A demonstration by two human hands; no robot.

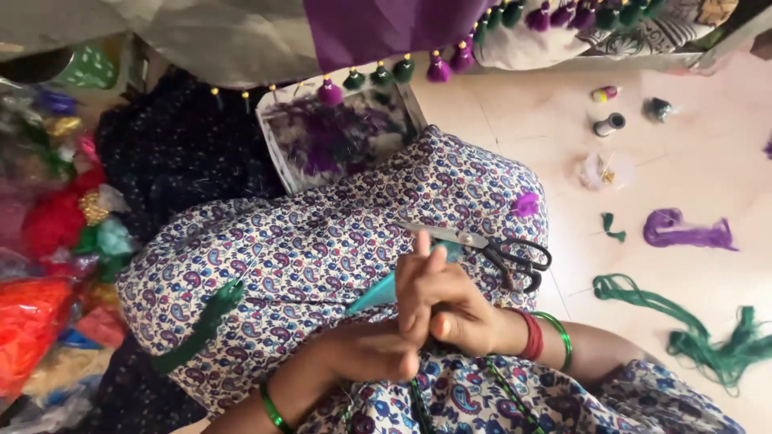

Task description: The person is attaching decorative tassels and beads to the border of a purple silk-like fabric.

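My right hand, with red and green bangles at the wrist, is closed on a teal thread bundle that tapers to the left over my lap. My left hand is curled into a fist just below it and touches the right hand; whatever it pinches is hidden. Black-handled scissors lie on my knee just above the right hand. A dark green thread bundle rests on the patterned dress to the left. A small purple tuft sits on the knee.
A tray of purple thread scraps lies beyond the knee, under a purple cloth edged with green and purple tassels. Green skeins, a purple skein and thread spools lie on the floor at right. Colourful bags pile at left.
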